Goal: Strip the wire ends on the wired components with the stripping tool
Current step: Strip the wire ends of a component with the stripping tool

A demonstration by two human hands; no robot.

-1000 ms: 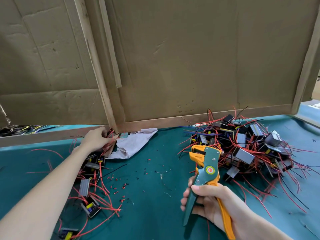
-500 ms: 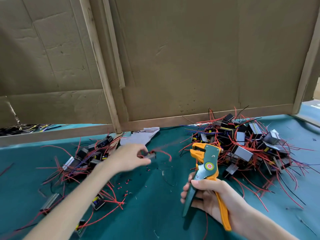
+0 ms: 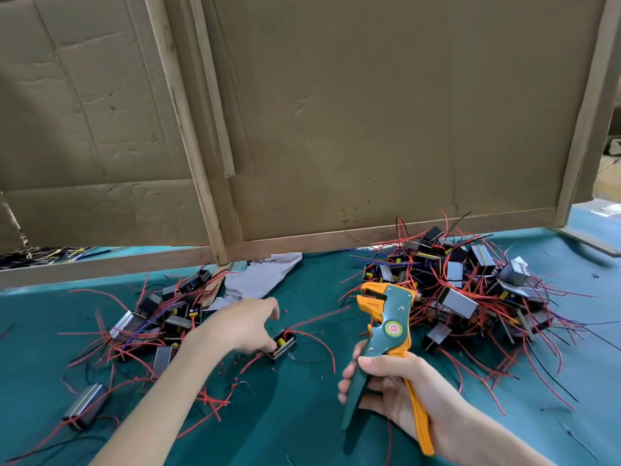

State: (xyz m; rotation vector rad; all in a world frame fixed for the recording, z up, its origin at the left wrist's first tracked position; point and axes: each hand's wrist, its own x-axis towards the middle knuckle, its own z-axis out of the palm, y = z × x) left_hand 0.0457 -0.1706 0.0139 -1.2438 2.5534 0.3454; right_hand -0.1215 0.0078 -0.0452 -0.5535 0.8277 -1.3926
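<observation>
Brought down from mid-air onto counter (image 3: pixel 302 432): one wired component (image 3: pixel 282 343), pinched by left hand (image 3: pixel 248 326). Right hand (image 3: pixel 389 381) wrapped round stripping tool (image 3: pixel 386 327), upright nearby; stripping likely next.

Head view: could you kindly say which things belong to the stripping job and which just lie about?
Job: green-and-orange stripping tool, right hand; black red-wired component at left hand; big heap of wired components.
Lying about: crumpled white sheet; brown cardboard panels.
</observation>
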